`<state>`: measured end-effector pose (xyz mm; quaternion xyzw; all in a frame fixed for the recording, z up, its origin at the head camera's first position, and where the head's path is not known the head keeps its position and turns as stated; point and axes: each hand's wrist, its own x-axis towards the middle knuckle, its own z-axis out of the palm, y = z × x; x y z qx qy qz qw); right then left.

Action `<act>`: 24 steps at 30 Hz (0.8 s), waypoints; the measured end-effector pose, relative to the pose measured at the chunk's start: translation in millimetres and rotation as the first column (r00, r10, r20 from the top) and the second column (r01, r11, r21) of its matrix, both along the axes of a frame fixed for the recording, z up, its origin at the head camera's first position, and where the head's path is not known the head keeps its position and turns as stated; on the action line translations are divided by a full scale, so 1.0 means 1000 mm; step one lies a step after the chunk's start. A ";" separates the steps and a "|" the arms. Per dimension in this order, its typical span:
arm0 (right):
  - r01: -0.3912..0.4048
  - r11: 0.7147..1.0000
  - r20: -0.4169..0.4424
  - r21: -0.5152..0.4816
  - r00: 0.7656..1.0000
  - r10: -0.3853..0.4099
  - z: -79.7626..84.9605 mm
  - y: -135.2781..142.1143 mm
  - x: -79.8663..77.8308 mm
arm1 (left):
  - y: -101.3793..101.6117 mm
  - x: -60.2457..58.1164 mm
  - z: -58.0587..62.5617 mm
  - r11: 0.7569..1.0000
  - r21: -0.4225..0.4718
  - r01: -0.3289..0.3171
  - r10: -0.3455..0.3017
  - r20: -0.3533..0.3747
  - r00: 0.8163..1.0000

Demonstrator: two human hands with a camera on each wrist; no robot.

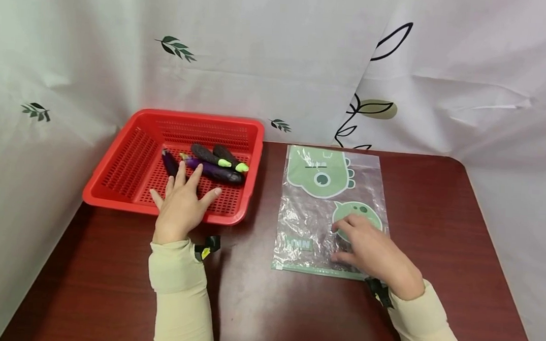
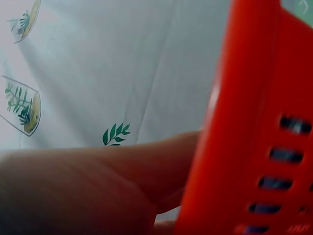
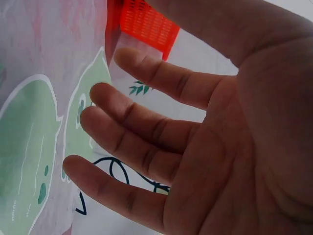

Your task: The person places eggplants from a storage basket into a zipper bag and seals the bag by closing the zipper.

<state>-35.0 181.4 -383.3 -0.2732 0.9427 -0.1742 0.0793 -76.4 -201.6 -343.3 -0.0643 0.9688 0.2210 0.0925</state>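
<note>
My left hand point(image 1: 180, 209) is over the near side of a red plastic basket point(image 1: 202, 117), its fingers spread and reaching inside the rim. Inside lie a purple eggplant point(image 1: 218, 172), two darker long vegetables point(image 1: 206, 154) with bright green tips, and another dark one point(image 1: 169, 162) partly hidden behind my fingers. In the left wrist view the basket's wall hides my fingertips. On the right, a clear zip bag point(image 1: 305, 210) with green dinosaur prints lies flat. Over its right part hovers my right hand point(image 1: 372, 246), fingers loosely bent and apart, the palm point(image 3: 210, 156) bare in the right wrist view.
Both things stand on a dark red-brown table point(image 1: 248, 312). A white curtain point(image 1: 260, 53) with leaf prints rises right behind the table's far edge and along both sides. The bag's green zip strip point(image 1: 319, 270) faces the near side.
</note>
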 end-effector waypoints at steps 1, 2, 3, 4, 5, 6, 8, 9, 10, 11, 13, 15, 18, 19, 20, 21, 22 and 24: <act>-0.010 1.000 -0.004 0.003 1.000 0.010 -0.001 -0.001 0.000 | -0.001 0.000 0.001 1.000 -0.006 0.007 -0.007 0.006 1.000; -0.020 1.000 -0.005 0.006 1.000 0.020 -0.002 -0.001 0.001 | -0.003 -0.001 0.002 1.000 -0.012 0.014 -0.014 0.012 1.000; -0.029 1.000 -0.001 0.006 1.000 0.029 -0.002 -0.002 0.001 | -0.005 -0.002 0.003 1.000 -0.020 0.022 -0.022 0.018 1.000; -0.036 0.999 0.005 0.008 0.999 0.036 -0.003 -0.002 0.002 | -0.007 -0.003 0.005 0.999 -0.031 0.032 -0.031 0.025 0.999; -0.045 0.999 0.010 0.010 0.999 0.045 -0.004 -0.003 0.002 | -0.008 -0.004 0.006 0.998 -0.040 0.042 -0.041 0.033 0.999; -0.053 0.999 0.015 0.011 0.999 0.052 -0.004 -0.004 0.003 | -0.010 -0.005 0.007 0.997 -0.046 0.054 -0.052 0.041 0.998; -0.065 0.998 0.031 0.017 0.997 0.065 -0.006 -0.006 0.004 | -0.014 -0.008 0.010 0.995 -0.064 0.080 -0.076 0.061 0.995; -0.072 0.997 0.037 0.018 0.997 0.071 -0.006 -0.006 0.005 | -0.015 -0.009 0.011 0.993 -0.075 0.096 -0.091 0.074 0.993; -0.081 0.996 0.040 0.021 0.996 0.080 -0.007 -0.007 0.006 | -0.017 -0.011 0.012 0.990 -0.088 0.113 -0.105 0.088 0.991; -0.091 0.996 0.044 0.017 0.995 0.090 -0.007 -0.008 0.007 | -0.019 -0.012 0.013 0.986 -0.102 0.131 -0.121 0.100 0.988; -0.101 0.995 0.051 0.017 0.994 0.100 -0.008 -0.009 0.009 | -0.023 -0.016 0.016 0.977 -0.131 0.169 -0.153 0.120 0.981; -0.113 0.994 0.056 0.012 0.992 0.112 -0.010 -0.011 0.011 | -0.027 -0.019 0.020 0.965 -0.158 0.208 -0.187 0.134 0.973; -0.117 0.993 0.065 0.015 0.991 0.115 -0.012 -0.011 0.013 | -0.033 -0.023 0.025 0.950 -0.182 0.254 -0.228 0.151 0.962; -0.117 0.993 0.070 0.015 0.991 0.116 -0.013 -0.012 0.013 | -0.034 -0.025 0.027 0.944 -0.189 0.269 -0.242 0.154 0.958; -0.120 0.993 0.074 0.018 0.990 0.118 -0.014 -0.012 0.014 | -0.035 -0.026 0.029 0.940 -0.195 0.281 -0.252 0.161 0.954; -0.121 0.992 0.077 0.022 0.990 0.119 -0.015 -0.012 0.014 | -0.037 -0.027 0.031 0.936 -0.197 0.290 -0.259 0.169 0.951; -0.122 0.992 0.081 0.025 0.989 0.120 -0.016 -0.012 0.015 | -0.038 -0.029 0.033 0.932 -0.202 0.302 -0.268 0.179 0.947; -0.126 0.992 0.090 0.029 0.988 0.123 -0.017 -0.012 0.016 | -0.040 -0.032 0.036 0.921 -0.211 0.327 -0.287 0.198 0.937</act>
